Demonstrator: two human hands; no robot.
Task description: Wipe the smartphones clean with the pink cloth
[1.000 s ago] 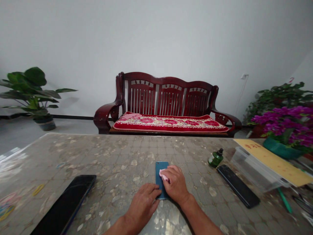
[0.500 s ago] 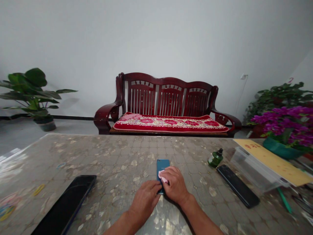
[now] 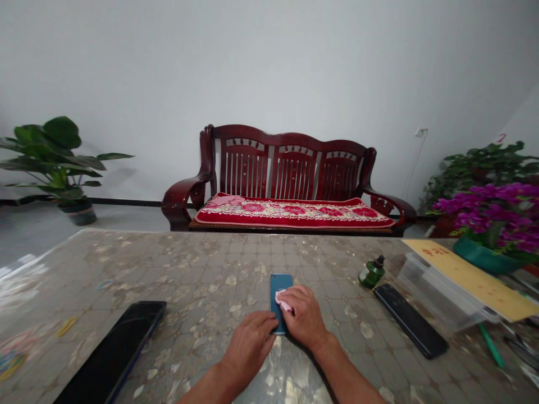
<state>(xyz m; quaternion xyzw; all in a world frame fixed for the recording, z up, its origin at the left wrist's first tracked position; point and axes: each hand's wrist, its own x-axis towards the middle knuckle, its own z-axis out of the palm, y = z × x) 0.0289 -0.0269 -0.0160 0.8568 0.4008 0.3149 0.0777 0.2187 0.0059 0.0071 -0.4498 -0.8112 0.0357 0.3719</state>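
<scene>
A blue phone (image 3: 281, 280) lies back side up on the patterned tablecloth, its far end showing a camera at the corner. My right hand (image 3: 305, 317) is closed on a small pink cloth (image 3: 283, 301) and presses it against the phone's back. At the near left edge of the phone, my left hand (image 3: 252, 339) grips it, fingertips resting on its lower part. My fingers and the cloth hide much of the phone's middle and right side.
A black tablet (image 3: 113, 348) lies left, near rubber bands (image 3: 17, 359). To the right are a green bottle (image 3: 372, 272), a black phone (image 3: 410, 320) and a clear plastic box (image 3: 438, 292) under a yellow envelope (image 3: 467, 275). Beyond the table stands a wooden bench (image 3: 290, 140).
My right hand and the pink cloth have shifted slightly to the right on the phone's back. My left hand stays at the phone's near left edge.
</scene>
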